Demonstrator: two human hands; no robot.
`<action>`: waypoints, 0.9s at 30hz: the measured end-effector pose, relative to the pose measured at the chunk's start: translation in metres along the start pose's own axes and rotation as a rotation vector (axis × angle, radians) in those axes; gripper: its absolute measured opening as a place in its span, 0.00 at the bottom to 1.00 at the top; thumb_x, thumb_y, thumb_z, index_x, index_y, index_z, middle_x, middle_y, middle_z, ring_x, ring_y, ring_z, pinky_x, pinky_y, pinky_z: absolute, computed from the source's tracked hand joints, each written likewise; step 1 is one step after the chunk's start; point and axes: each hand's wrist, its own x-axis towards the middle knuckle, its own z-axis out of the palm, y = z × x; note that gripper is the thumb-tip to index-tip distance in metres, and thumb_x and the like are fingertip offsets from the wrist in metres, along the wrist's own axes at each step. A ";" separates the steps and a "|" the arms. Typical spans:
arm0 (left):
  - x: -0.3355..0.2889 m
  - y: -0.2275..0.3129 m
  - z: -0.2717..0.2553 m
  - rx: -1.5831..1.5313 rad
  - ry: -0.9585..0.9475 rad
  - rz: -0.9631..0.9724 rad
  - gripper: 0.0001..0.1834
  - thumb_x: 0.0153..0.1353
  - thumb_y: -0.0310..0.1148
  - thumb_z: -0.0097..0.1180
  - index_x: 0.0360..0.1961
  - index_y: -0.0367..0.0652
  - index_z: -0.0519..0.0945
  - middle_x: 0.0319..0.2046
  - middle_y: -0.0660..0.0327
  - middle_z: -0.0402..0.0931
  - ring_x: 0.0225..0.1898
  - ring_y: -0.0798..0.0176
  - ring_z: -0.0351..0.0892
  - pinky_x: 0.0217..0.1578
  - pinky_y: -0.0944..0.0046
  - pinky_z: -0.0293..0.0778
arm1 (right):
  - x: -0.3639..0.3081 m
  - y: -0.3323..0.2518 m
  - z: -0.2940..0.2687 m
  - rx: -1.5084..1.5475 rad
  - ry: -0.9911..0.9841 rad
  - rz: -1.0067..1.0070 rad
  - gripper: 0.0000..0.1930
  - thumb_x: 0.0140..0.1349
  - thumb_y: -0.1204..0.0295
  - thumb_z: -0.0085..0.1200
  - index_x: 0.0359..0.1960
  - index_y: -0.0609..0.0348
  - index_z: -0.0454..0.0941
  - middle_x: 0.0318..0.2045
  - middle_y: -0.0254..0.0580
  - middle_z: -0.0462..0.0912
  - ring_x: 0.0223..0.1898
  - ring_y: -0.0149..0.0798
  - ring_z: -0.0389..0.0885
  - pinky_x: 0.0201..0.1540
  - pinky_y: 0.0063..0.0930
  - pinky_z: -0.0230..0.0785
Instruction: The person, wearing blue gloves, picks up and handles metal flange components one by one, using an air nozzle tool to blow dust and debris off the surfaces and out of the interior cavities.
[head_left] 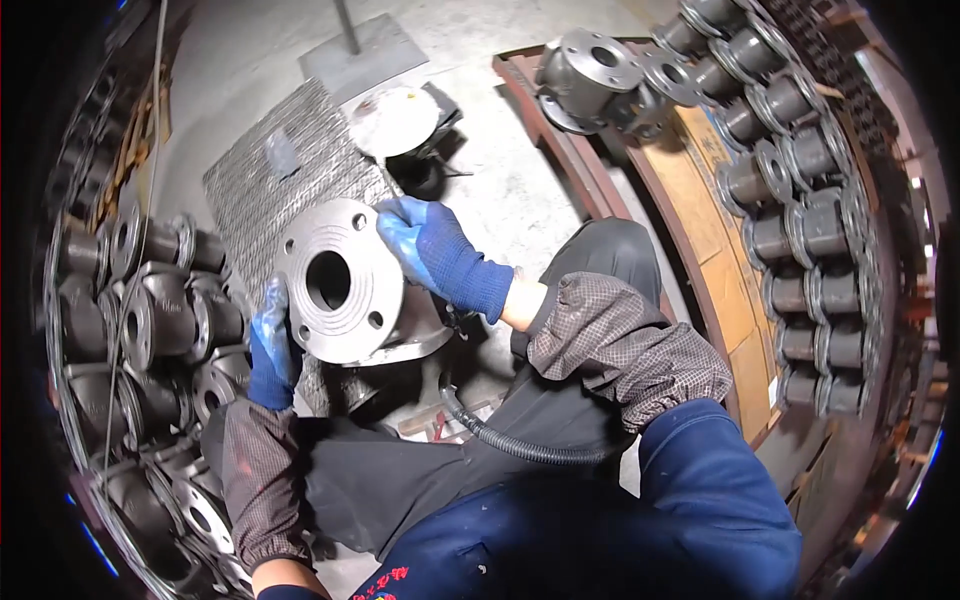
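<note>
A grey metal valve body (pixel 372 310) is between my hands, its round flange tilted up toward me. That flange has a dark central bore, bolt holes and concentric rings on its face. My left hand (pixel 270 335), in a blue coated glove, grips the flange's left edge with the fingers partly hidden behind it. My right hand (pixel 425 245), gloved the same way, is closed on the upper right rim, its fingertips partly out of sight. Beneath the valve body, whatever supports it is mostly hidden.
Stacked valve bodies (pixel 160 320) stand close on my left. Rows of flanged castings (pixel 790 230) line the right, beside a rust-red metal frame (pixel 600 180) holding more castings (pixel 590 75). Ahead are a round pale-topped stool (pixel 395 120) and a textured mat (pixel 240 170). A ribbed hose (pixel 520 445) crosses my leg.
</note>
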 end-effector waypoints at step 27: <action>0.221 0.112 0.570 -0.359 -0.654 0.019 0.17 0.60 0.39 0.55 0.41 0.34 0.79 0.23 0.62 0.76 0.21 0.71 0.71 0.24 0.70 0.70 | -0.072 0.134 -0.493 0.037 1.471 -0.217 0.12 0.61 0.69 0.52 0.39 0.66 0.80 0.34 0.35 0.81 0.34 0.27 0.74 0.41 0.21 0.66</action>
